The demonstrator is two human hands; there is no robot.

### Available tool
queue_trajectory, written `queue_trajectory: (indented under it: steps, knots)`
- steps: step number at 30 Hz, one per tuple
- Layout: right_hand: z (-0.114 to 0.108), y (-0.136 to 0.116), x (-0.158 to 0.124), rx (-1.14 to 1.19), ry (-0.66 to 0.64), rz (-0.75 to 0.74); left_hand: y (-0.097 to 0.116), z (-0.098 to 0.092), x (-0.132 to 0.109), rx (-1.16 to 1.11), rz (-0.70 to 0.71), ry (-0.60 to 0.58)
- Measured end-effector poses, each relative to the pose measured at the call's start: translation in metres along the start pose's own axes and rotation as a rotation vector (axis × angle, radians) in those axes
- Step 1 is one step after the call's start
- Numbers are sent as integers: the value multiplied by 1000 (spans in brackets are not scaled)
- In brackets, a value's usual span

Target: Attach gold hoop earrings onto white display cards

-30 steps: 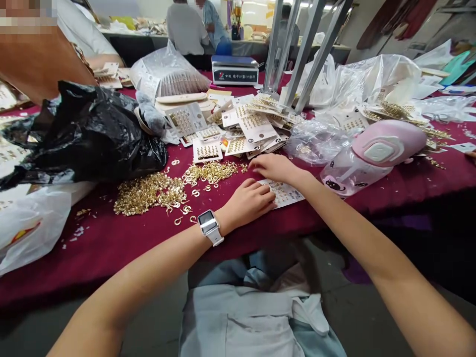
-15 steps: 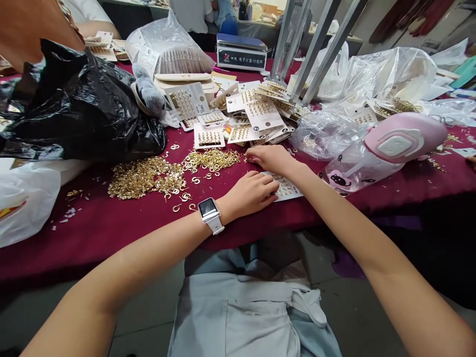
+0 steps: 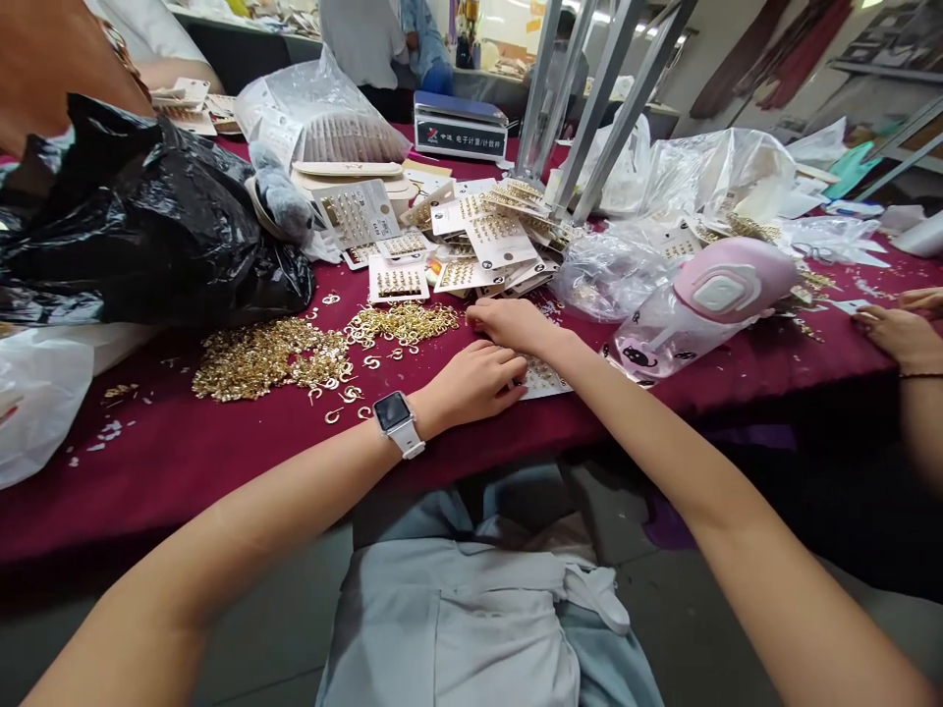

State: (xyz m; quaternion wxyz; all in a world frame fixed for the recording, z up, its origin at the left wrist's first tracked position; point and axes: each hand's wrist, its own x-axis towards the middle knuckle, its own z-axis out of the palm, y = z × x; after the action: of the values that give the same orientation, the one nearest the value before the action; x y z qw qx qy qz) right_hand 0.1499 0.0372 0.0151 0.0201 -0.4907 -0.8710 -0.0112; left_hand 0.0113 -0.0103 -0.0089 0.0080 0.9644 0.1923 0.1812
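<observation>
My left hand, with a white watch on the wrist, rests fingers-down on a white earring card lying on the dark red tablecloth. My right hand lies just beyond it, fingers curled toward the near edge of a heap of loose gold hoop earrings. What its fingertips pinch is hidden. A bigger heap of gold earrings spreads to the left. A pile of filled earring cards sits behind my hands.
A black plastic bag bulges at the left, a white bag below it. A pink-lidded clear bottle lies at the right among clear bags. A scale and metal legs stand behind. Another person's hands rest at the right edge.
My view has shifted right, bringing another person's hands into sight. My right hand has drawn slightly nearer the small gold heap; my left hand stays on the card.
</observation>
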Motion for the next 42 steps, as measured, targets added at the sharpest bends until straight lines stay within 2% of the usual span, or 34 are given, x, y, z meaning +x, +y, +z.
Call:
queue_trajectory:
  steps: [4, 8, 11, 13, 17, 19, 23, 26, 37, 42]
  knots:
    - [-9, 1, -18, 80, 64, 101, -1, 0, 0, -23, -7, 14]
    - [-16, 0, -61, 257, 203, 198, -2, -1, 0, -9, 16, 5]
    - [-9, -3, -100, 575, 408, 305, -4, -1, 1, -4, 23, -7]
    - [0, -5, -121, 749, 492, 389, -4, -2, 1, -17, 14, -7]
    - [15, -10, -145, 953, 646, 540, -6, -2, 0, -44, 11, 10]
    - [17, -15, -149, 943, 696, 554, -6, -1, 1, -48, 20, 6]
    - [14, -32, -148, 764, 661, 487, -6, 1, 1, -44, 32, 2]
    - [15, -42, -144, 707, 693, 451, -6, 3, 1, -21, 38, -7]
    - [32, -51, -135, 927, 738, 513, -3, 1, 1, 118, 113, -27]
    - [33, -53, -127, 714, 820, 452, 0, 4, 3, 40, 51, -31]
